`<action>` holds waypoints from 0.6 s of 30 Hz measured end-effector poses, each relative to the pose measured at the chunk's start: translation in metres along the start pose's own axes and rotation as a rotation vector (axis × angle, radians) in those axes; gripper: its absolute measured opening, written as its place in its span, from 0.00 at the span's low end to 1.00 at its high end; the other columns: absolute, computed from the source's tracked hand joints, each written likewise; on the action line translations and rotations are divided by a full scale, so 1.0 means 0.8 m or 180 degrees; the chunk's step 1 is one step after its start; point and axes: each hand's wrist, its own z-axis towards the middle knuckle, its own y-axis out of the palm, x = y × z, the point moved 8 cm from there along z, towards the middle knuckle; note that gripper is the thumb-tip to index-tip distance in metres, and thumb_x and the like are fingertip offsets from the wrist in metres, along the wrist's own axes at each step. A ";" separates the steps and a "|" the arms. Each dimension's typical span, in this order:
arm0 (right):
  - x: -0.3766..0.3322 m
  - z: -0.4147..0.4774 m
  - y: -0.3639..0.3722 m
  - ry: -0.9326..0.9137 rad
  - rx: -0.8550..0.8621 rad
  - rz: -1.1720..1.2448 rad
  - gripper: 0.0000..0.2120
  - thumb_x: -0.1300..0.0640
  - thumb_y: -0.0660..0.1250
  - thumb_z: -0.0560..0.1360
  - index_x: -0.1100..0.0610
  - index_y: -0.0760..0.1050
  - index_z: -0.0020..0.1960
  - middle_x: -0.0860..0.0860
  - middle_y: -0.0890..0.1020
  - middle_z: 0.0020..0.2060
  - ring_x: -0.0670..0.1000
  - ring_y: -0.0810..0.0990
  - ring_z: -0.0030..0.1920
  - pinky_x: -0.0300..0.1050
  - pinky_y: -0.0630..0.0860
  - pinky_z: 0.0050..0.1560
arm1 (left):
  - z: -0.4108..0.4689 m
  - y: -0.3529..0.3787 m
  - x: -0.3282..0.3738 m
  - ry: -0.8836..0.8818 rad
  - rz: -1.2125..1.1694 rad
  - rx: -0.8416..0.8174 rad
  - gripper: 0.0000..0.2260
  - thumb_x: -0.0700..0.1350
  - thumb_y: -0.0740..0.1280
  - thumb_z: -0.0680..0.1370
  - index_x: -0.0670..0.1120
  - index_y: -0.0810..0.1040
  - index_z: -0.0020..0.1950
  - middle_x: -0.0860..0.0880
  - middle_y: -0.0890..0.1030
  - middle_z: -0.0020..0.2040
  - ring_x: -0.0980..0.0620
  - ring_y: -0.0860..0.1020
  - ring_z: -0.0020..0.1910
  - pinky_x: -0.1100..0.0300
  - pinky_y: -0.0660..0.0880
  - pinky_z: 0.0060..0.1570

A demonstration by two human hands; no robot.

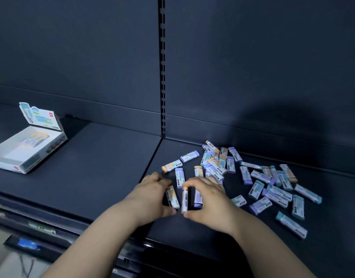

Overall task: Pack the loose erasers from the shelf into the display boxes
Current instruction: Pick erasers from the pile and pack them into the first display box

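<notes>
Both hands are working at lower centre: the left hand [152,195] is gripping an orange-tipped eraser [172,198], and the right hand [209,201] is pinching a barcoded eraser [185,199]. Loose erasers [263,177] are lying scattered across the shelf [112,167] at right. The open display box [28,149] is sitting at far left, well apart.

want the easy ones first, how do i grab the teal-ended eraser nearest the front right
Pinch the teal-ended eraser across its two long sides, coming from above: it lies flat and alone, with bare shelf on both sides.
</notes>
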 end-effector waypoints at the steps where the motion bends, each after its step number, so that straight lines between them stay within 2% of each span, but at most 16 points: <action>1: 0.002 -0.002 0.000 0.0016 0.0019 -0.0220 0.28 0.46 0.72 0.66 0.44 0.67 0.63 0.41 0.67 0.59 0.43 0.60 0.61 0.37 0.56 0.59 | -0.001 0.000 0.000 -0.0006 0.0021 -0.0022 0.34 0.57 0.72 0.69 0.52 0.64 0.72 0.51 0.65 0.64 0.51 0.62 0.67 0.59 0.63 0.67; 6: 0.014 -0.009 0.001 0.0161 -0.0116 -0.0743 0.29 0.42 0.68 0.67 0.45 0.65 0.65 0.45 0.66 0.58 0.48 0.60 0.63 0.43 0.56 0.59 | -0.004 0.002 0.010 0.0176 0.0036 -0.0143 0.32 0.55 0.71 0.70 0.55 0.64 0.71 0.52 0.65 0.63 0.51 0.63 0.66 0.58 0.63 0.68; 11: 0.008 -0.001 0.004 0.0136 -0.0270 -0.0937 0.34 0.38 0.69 0.66 0.47 0.63 0.68 0.46 0.66 0.60 0.49 0.59 0.64 0.44 0.54 0.64 | 0.000 0.004 0.015 0.0164 0.0160 -0.0224 0.37 0.57 0.73 0.68 0.53 0.62 0.73 0.53 0.64 0.66 0.51 0.62 0.67 0.57 0.62 0.68; 18: -0.002 0.009 0.002 -0.0015 -0.0236 -0.0949 0.32 0.37 0.70 0.64 0.45 0.68 0.64 0.45 0.68 0.58 0.48 0.60 0.62 0.42 0.55 0.64 | -0.003 -0.006 0.023 0.0389 0.0191 -0.0005 0.33 0.57 0.74 0.67 0.56 0.67 0.69 0.54 0.68 0.61 0.54 0.65 0.63 0.61 0.64 0.64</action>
